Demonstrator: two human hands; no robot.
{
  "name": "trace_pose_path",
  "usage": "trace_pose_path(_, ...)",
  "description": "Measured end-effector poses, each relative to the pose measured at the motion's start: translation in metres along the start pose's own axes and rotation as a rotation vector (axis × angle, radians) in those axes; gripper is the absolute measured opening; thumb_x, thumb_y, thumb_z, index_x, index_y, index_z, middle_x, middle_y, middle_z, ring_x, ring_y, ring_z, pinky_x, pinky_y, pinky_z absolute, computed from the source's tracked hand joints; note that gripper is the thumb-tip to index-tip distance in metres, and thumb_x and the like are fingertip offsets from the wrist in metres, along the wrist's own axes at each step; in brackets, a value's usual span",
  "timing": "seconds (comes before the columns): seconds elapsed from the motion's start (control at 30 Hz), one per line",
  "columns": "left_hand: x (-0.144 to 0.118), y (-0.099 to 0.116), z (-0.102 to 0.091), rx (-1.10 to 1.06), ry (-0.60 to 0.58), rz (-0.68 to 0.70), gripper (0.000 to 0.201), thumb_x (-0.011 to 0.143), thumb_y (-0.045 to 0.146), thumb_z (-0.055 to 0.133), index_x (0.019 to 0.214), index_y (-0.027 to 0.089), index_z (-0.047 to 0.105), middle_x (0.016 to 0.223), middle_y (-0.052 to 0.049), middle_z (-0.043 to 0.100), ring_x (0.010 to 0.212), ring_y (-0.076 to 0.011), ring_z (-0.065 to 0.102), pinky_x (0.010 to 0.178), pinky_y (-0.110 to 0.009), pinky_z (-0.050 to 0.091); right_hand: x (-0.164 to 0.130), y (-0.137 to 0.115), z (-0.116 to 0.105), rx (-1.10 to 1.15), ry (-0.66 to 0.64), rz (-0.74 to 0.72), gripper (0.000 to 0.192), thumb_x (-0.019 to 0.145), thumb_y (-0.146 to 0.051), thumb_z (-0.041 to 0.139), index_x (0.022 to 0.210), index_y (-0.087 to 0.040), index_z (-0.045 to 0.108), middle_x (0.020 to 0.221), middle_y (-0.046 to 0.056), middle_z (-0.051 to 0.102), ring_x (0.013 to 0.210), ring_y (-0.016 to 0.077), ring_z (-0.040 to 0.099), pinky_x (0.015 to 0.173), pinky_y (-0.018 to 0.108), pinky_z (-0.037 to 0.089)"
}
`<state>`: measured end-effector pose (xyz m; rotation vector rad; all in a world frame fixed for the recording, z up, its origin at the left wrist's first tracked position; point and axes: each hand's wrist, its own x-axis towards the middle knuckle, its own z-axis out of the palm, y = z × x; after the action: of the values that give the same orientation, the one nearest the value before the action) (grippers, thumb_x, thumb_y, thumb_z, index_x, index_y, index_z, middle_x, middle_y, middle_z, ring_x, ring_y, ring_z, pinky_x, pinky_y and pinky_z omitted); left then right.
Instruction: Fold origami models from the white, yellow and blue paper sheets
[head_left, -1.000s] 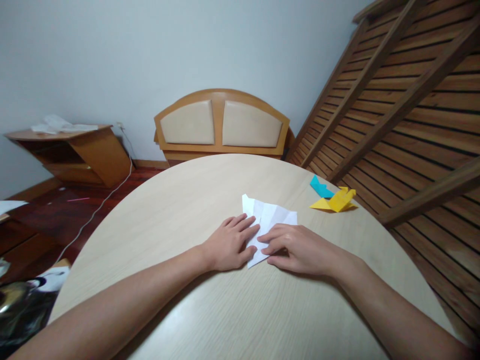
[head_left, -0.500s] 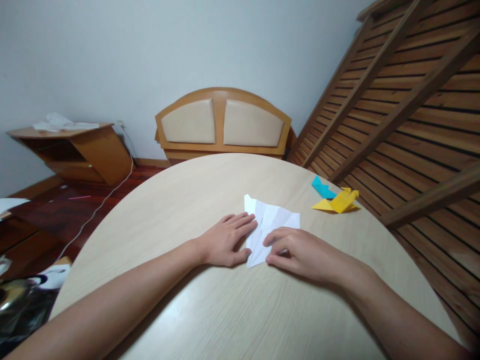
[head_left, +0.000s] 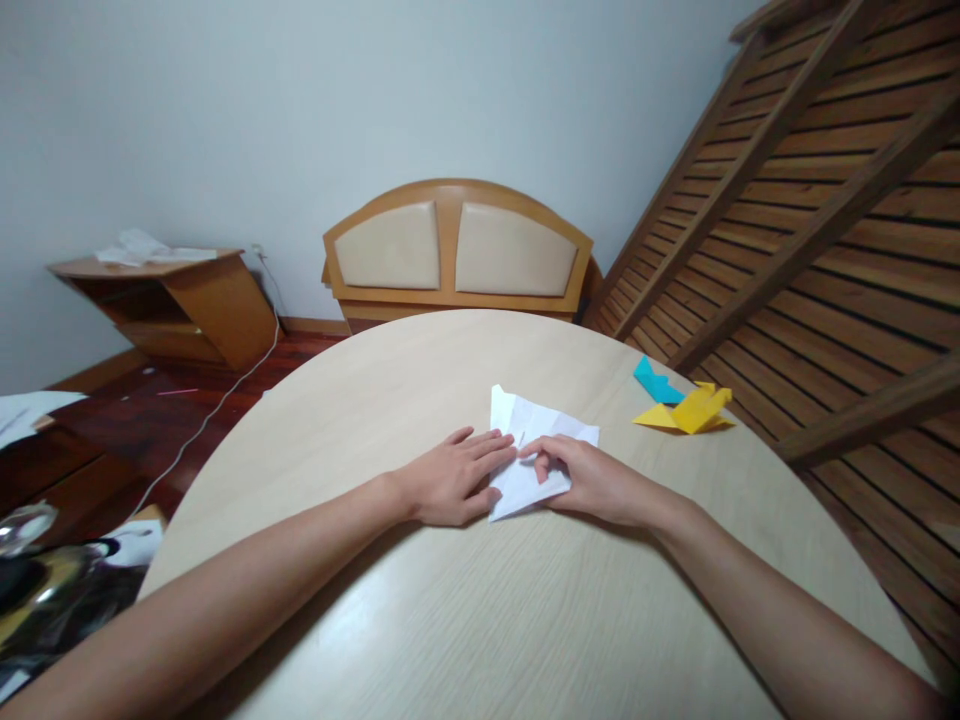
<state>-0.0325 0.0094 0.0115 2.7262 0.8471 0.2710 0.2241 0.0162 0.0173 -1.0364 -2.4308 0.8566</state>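
Note:
A partly folded white paper (head_left: 525, 440) lies on the round light-wood table (head_left: 465, 620). My left hand (head_left: 450, 482) rests flat with its fingers apart, fingertips pressing the paper's left edge. My right hand (head_left: 589, 480) lies over the paper's right side, thumb and forefinger pinching a fold near its middle. The part of the paper under my right hand is hidden.
A folded yellow paper (head_left: 694, 412) and a folded blue paper (head_left: 654, 381) lie at the table's far right edge. Behind the table stands a padded wooden headboard (head_left: 457, 255). A slatted wooden frame (head_left: 810, 220) leans at the right. A small wooden shelf (head_left: 169, 300) sits at left.
My right hand has slid up and left along the paper, and its fingers now pinch a fold near the middle. My left hand has barely shifted. The view has moved slightly.

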Motion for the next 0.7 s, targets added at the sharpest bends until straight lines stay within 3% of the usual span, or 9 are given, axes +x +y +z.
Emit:
trace_pose_path(0.07,-0.002,-0.001,0.001,-0.011,0.018,0.002,0.059,0.094,0.037,0.049,0.149,0.018,0.039,0.159,-0.018,0.034,0.148,-0.0347,0.031,0.117,-0.063,0.025,-0.002,0.0,0.003,0.016,-0.002,-0.08,0.013,0.079,-0.02,0.075,0.091,-0.02,0.069,0.092,0.004,0.069,0.09,0.021,0.064,0.083,0.033,0.049)
trace_pose_path(0.13,-0.005,-0.002,0.001,-0.021,0.014,0.047,0.059,0.091,0.038,0.053,0.147,0.02,0.043,0.159,-0.015,0.035,0.148,-0.0348,0.031,0.118,-0.061,0.025,-0.005,-0.001,0.003,0.029,-0.01,-0.16,0.009,0.084,-0.027,0.074,0.081,-0.021,0.067,0.091,0.005,0.07,0.093,0.0216,0.064,0.085,0.034,0.049)
trace_pose_path(0.3,-0.006,-0.001,-0.002,-0.003,0.002,0.201,0.059,0.079,0.028,0.059,0.137,0.025,0.053,0.155,-0.005,0.045,0.149,-0.0343,0.028,0.121,-0.057,0.022,-0.013,-0.002,0.001,0.039,-0.012,-0.23,0.006,0.092,-0.028,0.066,0.089,-0.023,0.067,0.096,0.006,0.073,0.099,0.0216,0.066,0.091,0.037,0.048)
trace_pose_path(0.43,-0.004,0.003,-0.003,0.075,0.055,0.251,0.044,0.074,0.025,0.058,0.118,0.021,0.06,0.136,-0.009,0.061,0.144,-0.0308,0.037,0.124,-0.052,0.014,-0.017,0.002,-0.003,0.003,-0.029,-0.195,0.006,0.091,-0.022,0.064,0.095,-0.024,0.069,0.105,0.006,0.075,0.111,0.0231,0.066,0.095,0.037,0.047)
trace_pose_path(0.57,-0.005,0.007,-0.007,0.152,0.108,0.245,0.02,0.082,0.037,0.057,0.093,0.021,0.062,0.111,-0.01,0.068,0.119,-0.0282,0.059,0.123,-0.048,0.019,-0.019,0.004,-0.005,-0.021,-0.039,-0.187,0.007,0.091,-0.021,0.063,0.095,-0.024,0.069,0.104,0.006,0.076,0.115,0.0239,0.065,0.096,0.037,0.047)
trace_pose_path(0.7,-0.008,0.007,-0.008,0.184,0.147,0.134,0.021,0.094,0.033,0.046,0.087,0.02,0.061,0.104,-0.007,0.069,0.096,-0.0217,0.065,0.117,-0.048,0.031,-0.02,0.005,-0.005,-0.026,-0.032,-0.192,0.006,0.089,-0.02,0.065,0.092,-0.023,0.069,0.102,0.006,0.076,0.116,0.0246,0.065,0.098,0.038,0.047)
